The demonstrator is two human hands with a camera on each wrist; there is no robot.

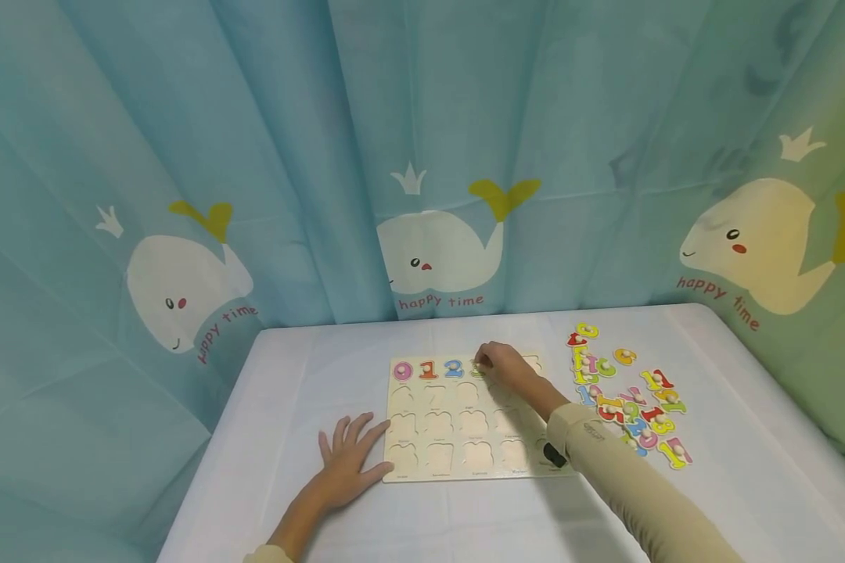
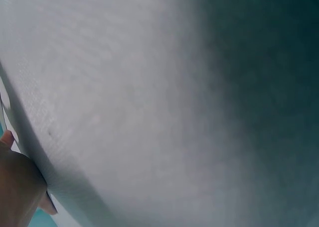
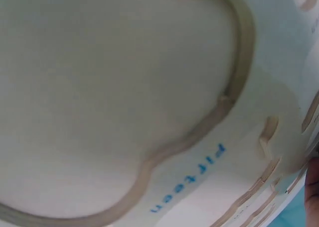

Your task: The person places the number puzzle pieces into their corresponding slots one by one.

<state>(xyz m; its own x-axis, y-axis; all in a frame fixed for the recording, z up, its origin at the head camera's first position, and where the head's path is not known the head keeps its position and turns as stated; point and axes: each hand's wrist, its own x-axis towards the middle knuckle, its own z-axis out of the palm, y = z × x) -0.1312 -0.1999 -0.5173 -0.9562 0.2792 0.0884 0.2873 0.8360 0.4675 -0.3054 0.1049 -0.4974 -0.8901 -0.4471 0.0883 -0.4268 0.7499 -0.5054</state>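
A wooden number puzzle board (image 1: 458, 475) lies on the table, its cut-out recesses in rows. Along its top row sit a pink 0 (image 1: 403, 371), an orange 1 (image 1: 428, 371) and a blue 2 (image 1: 454, 368). Just right of these, my right hand (image 1: 505, 367) pinches a green number piece (image 1: 478, 371) at the fourth recess; the fingers partly cover it. My left hand (image 1: 348, 461) rests spread on the table, fingertips and thumb at the board's left edge. The right wrist view shows a recess labelled "Fifteen" (image 3: 188, 178) close up, with a bit of a finger (image 3: 312, 192) at the right edge.
Right of the board, loose coloured number pieces (image 1: 631, 410) with knobs lie scattered, some overlapping. A white cloth (image 1: 310, 375) covers the table. Behind it hangs a blue curtain (image 1: 303, 195) printed with whales. My right forearm (image 1: 627, 477) crosses over the board's right side.
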